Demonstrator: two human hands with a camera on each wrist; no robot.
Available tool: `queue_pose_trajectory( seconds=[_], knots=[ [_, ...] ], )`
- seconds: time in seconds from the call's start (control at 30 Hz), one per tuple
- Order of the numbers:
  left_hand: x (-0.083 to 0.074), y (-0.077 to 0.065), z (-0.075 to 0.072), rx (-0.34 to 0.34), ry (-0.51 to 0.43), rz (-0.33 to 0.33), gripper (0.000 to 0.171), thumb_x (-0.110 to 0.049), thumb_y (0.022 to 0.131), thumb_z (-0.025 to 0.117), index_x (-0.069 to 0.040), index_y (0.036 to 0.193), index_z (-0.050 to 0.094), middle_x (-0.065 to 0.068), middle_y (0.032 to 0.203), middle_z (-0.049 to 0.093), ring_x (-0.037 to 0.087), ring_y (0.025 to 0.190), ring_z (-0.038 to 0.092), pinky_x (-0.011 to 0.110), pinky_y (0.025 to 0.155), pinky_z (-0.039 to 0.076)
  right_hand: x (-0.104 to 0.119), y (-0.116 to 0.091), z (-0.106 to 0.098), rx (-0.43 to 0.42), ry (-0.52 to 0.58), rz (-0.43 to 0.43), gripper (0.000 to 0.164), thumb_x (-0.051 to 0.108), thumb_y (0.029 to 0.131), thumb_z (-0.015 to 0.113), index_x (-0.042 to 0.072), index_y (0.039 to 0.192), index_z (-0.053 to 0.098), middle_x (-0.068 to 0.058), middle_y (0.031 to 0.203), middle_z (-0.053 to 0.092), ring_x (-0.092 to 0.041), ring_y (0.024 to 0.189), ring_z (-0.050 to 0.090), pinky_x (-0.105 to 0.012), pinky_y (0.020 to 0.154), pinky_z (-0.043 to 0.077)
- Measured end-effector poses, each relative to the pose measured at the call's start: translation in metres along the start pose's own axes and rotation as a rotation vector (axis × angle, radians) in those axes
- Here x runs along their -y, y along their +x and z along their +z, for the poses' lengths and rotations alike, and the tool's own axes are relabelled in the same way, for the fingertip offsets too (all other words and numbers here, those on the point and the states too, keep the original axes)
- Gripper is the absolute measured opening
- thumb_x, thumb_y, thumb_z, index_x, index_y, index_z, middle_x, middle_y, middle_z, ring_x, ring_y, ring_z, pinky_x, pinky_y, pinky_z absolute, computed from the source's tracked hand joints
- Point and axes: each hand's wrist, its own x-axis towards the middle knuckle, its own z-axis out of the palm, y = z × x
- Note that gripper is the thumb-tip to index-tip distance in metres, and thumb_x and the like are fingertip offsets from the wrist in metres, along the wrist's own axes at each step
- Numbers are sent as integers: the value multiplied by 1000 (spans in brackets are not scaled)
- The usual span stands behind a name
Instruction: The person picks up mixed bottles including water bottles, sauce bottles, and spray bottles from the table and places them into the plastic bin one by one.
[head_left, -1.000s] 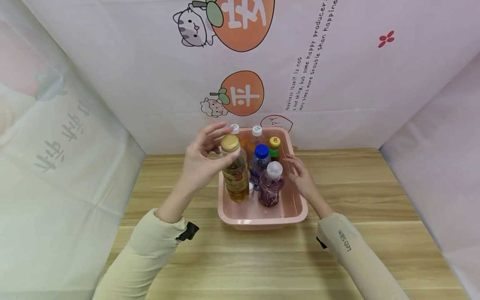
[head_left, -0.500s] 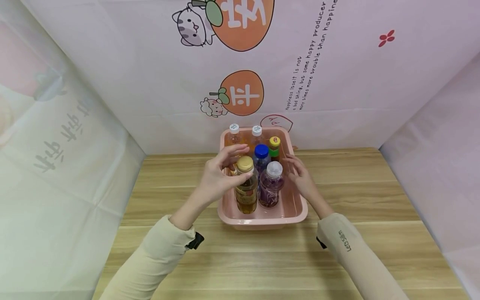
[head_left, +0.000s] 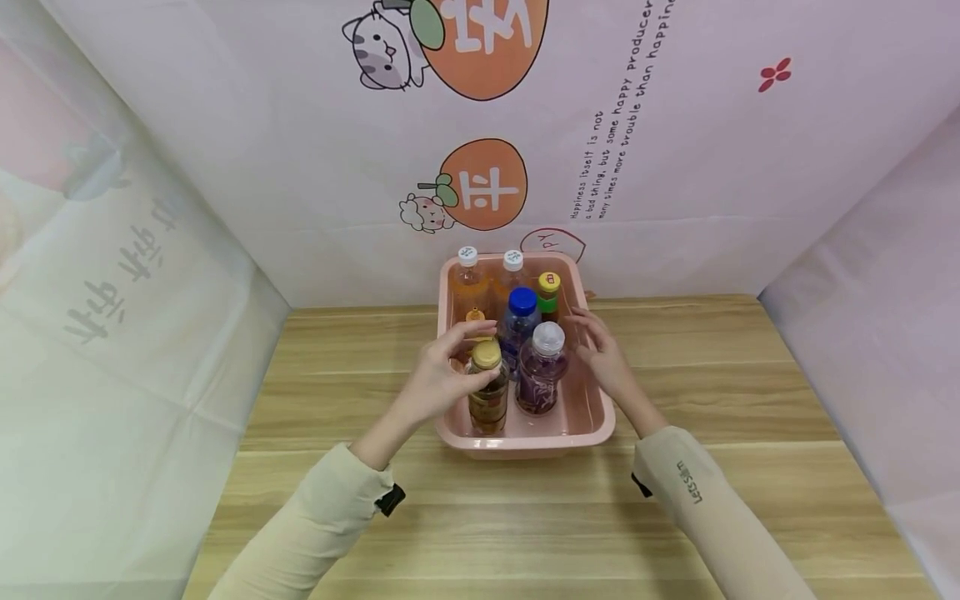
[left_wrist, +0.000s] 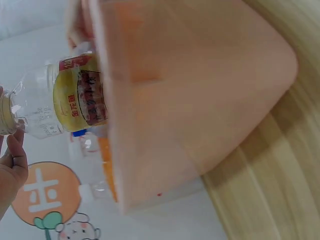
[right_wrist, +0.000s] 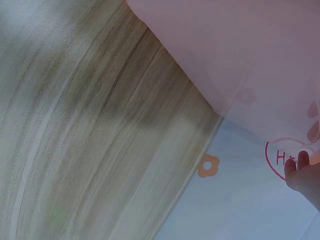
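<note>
My left hand grips a clear bottle of yellow oil near its gold cap, thumb on one side and fingers on the other. The bottle stands upright in the front left of a pink basin, its base hidden by the front wall. In the left wrist view the oil bottle shows a yellow label, its lower part behind the basin wall. My right hand rests over the basin's right rim, fingers loosely extended inside, beside a purple drink bottle with a clear cap.
Also in the basin stand a blue-capped bottle, two white-capped orange drink bottles, a yellow-capped bottle with a green neck and an orange top behind my left hand. The basin stands on a wooden table against a printed cloth backdrop.
My left hand has brought the oil bottle forward and down, from the basin's left side to its front left. The orange top now shows behind it. My right hand stays put.
</note>
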Motion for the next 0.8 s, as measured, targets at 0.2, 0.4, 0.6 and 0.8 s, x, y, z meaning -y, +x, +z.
queue_pose_trajectory(
  seconds=[0.2,0.4,0.6,0.8],
  knots=[
    [19,-4,5,-1,41,1,55,1,75,75,-1,126,56,17,117,65,26,99,63,24,77,53,2,0,-1,8,6,2,50,-15,83,44,-11,133,44,-21,155,23,-38,148,11,-55,120,9],
    [32,-8,8,2,38,-23,55,3,75,74,0,127,55,19,117,62,29,102,63,26,79,53,3,-1,0,5,-17,-3,49,-14,83,44,-11,132,45,-21,155,25,-38,148,12,-55,121,10],
    [40,-9,9,3,46,-41,56,3,75,74,0,128,54,19,118,60,29,102,62,27,78,53,0,0,0,-6,-31,-9,48,-13,83,44,-10,132,46,-21,154,27,-39,147,14,-56,120,10],
    [41,-8,10,11,32,-71,56,2,76,74,0,128,53,21,122,57,32,106,62,28,81,53,-2,1,0,-9,-25,-6,48,-12,84,46,-9,131,47,-20,154,28,-38,147,15,-55,120,10]
  ],
)
